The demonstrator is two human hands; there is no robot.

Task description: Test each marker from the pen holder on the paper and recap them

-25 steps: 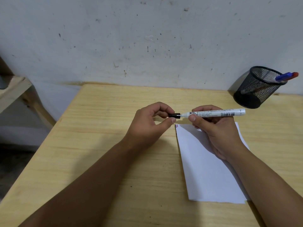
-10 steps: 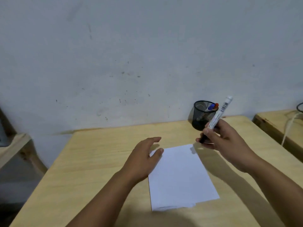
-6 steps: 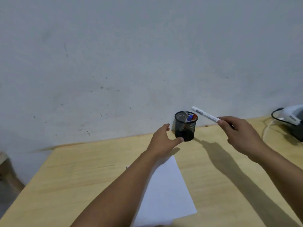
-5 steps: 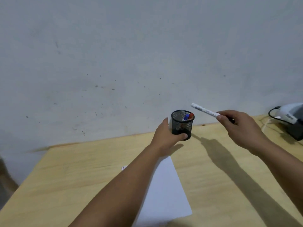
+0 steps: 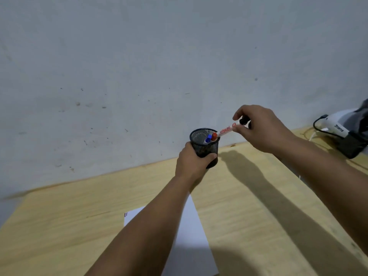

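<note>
Left hand [image 5: 192, 159] clamps the holder [image 5: 204, 145]; right hand [image 5: 258, 129] pinches the marker [image 5: 226, 131] (black cap uppermost); lower it gently beside the other two markers.

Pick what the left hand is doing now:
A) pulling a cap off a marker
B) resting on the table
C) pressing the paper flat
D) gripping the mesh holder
D: the left hand wraps the holder while the right hand holds a marker at its rim.
</note>
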